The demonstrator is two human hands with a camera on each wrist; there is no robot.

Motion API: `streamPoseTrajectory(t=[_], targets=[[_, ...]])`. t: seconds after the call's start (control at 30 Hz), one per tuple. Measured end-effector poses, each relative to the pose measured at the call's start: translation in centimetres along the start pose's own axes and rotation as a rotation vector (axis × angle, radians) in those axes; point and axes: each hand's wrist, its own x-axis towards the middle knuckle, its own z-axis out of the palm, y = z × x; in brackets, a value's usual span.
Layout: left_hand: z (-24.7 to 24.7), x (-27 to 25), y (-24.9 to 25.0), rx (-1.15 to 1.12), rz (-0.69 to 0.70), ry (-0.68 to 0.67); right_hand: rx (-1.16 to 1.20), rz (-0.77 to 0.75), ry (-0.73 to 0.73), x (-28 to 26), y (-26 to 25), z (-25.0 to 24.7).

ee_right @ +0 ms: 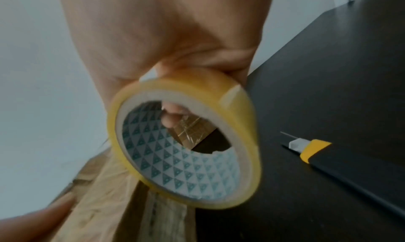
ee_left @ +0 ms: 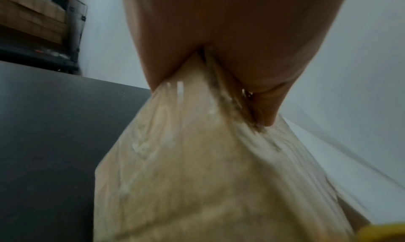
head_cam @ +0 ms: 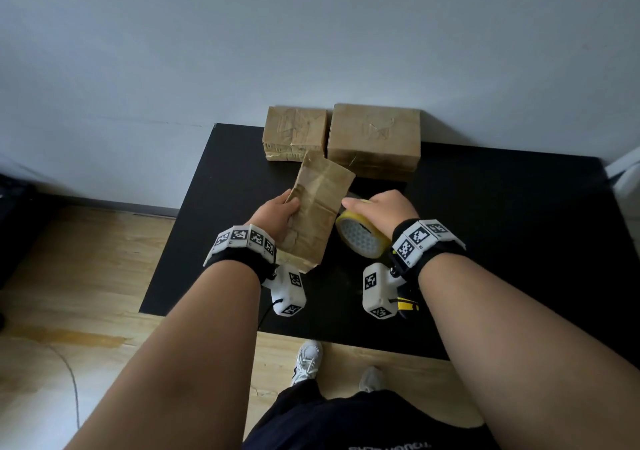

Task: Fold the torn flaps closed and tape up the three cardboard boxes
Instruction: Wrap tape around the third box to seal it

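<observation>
A right hand (ee_right: 175, 42) grips a roll of yellow tape (ee_right: 184, 141) above a black table (ee_right: 328, 72).
Fingers curl over the roll's top edge, and one fingertip shows through its core, which is lined with a blue triangle pattern. A taped cardboard box (ee_right: 114, 199) lies blurred at lower left, with part of another hand (ee_right: 32, 223) on it. A yellow-and-black utility knife (ee_right: 315, 150), blade extended, rests on the table to the right.

Grey wall (head_cam: 311, 34) – wood floor (head_cam: 86, 276), blk table (head_cam: 519, 242).
</observation>
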Motion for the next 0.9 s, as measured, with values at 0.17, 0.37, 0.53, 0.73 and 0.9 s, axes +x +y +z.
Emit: streamPoseTrajectory(t=[0.17, 0.37, 0.53, 0.73, 0.9], targets=[[-0.3, -0.5, -2.0, -0.075, -0.085, 0.106, 0.051, -0.066, 0.008, -0.2, -0.3, 0.8], [-0.3, -0.3, -1.8, -0.005, -0.043, 0.104, -0.207, 0.049, -0.017, 0.1, 0.3, 1.3], [0.2, -0.4, -1.3, 0.323, 0.04, 0.237, -0.252, 0.073, -0.02, 0.4, 0.3, 2.1], [2.0, -1.2, -1.2, 0.82, 0.41, 0.368, -0.307, 0.044, -0.021, 0.7, 0.0, 3.1], [2.0, -1.1, -1.3, 0.969, 0.378, 0.252, -0.297, 0.045, -0.021, 1.1, 0.1, 3.2]])
